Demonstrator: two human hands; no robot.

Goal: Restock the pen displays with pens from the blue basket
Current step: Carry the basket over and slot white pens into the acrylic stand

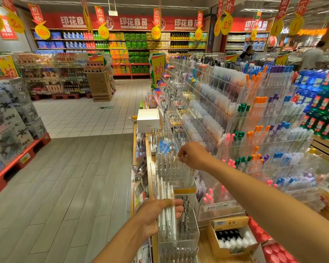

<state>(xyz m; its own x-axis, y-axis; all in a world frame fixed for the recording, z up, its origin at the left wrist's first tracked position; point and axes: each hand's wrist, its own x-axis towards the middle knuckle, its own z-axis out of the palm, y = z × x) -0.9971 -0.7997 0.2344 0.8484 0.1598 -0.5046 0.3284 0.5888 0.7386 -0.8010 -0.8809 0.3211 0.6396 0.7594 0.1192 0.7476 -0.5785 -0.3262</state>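
Over the clear display rack (176,171) your right hand (193,155) pinches one white pen top, while your left hand (156,215) grips a bundle of white pens (166,205) just below. Beside them a price tag (217,206) reads 1.90; overhead banners (133,21) read 印花商品.

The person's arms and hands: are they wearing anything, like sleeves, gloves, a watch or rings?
Both forearms are bare as far as the head view shows: no sleeves, no gloves, no watch or bracelet at either wrist. The left hand has a tan adhesive bandage wrapped round one finger. The right hand shows nothing worn; any ring would be too small to tell here.
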